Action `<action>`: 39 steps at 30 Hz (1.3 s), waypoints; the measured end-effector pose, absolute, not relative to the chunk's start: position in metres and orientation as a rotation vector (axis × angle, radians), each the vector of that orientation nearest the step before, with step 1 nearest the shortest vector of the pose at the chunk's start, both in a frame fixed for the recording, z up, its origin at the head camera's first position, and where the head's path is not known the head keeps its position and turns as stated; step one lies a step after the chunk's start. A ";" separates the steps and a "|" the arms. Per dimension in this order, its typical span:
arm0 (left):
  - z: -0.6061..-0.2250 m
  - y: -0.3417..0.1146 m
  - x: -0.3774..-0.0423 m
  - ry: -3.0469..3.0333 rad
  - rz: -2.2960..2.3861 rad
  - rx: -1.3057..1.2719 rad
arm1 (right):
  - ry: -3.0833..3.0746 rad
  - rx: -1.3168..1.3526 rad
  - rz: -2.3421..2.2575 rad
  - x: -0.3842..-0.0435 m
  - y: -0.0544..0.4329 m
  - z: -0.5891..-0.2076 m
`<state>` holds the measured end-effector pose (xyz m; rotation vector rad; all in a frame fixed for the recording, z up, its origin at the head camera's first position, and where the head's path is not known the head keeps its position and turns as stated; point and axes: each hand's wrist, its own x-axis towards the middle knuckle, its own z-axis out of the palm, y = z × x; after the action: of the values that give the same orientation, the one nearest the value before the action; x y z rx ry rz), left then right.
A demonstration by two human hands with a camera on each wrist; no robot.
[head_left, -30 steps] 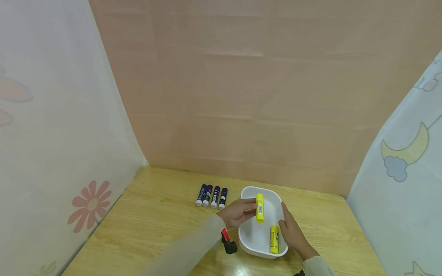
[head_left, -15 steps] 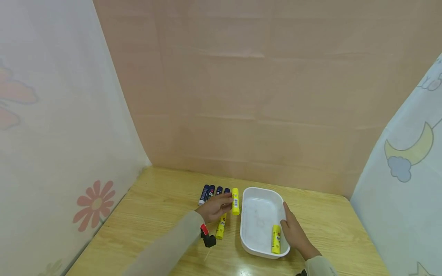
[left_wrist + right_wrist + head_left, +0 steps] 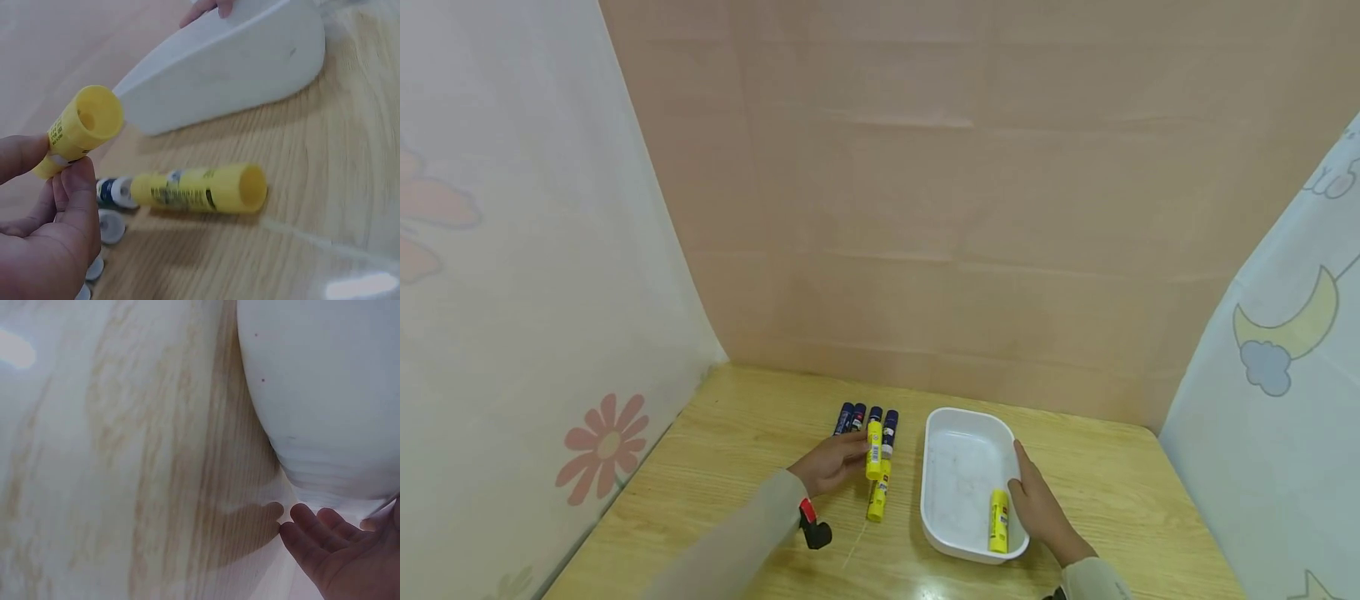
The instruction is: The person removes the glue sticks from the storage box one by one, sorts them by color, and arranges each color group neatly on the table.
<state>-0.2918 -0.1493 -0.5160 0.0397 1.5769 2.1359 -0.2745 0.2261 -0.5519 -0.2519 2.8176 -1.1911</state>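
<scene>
My left hand pinches a yellow glue stick between thumb and fingers, with its hollow base facing the left wrist camera. In the head view it overlaps the row of dark blue glue sticks with white ends. Another yellow glue stick lies on the table below the held one, end to end with a dark one. To the right, my right hand holds the side of a white plastic tub, thumb over the rim and fingers outside. One more yellow glue stick lies inside the tub near that hand.
Everything stands on a light wood-grain table. A brown sheet rises behind it. Patterned white cloths hang at the left and right sides.
My left hand has moved left from over the tub, carrying the yellow glue stick to the dark row. The yellow glue stick on the table has come into view. My right hand stays on the tub.
</scene>
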 end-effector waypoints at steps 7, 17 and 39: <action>-0.523 -0.166 -0.282 1.902 1.877 -0.051 | 2.833 -0.254 -1.187 -0.277 0.228 -0.553; -0.534 -0.158 -0.276 2.265 1.550 -0.173 | 2.808 -0.244 -1.194 -0.276 0.228 -0.553; -0.536 -0.135 -0.281 2.511 1.317 -0.168 | 2.817 -0.262 -1.205 -0.275 0.228 -0.554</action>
<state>-0.2812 -0.1355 -0.5362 -0.1685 2.5110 1.3174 -0.2753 0.2285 -0.5539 -0.2624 2.8174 -1.2050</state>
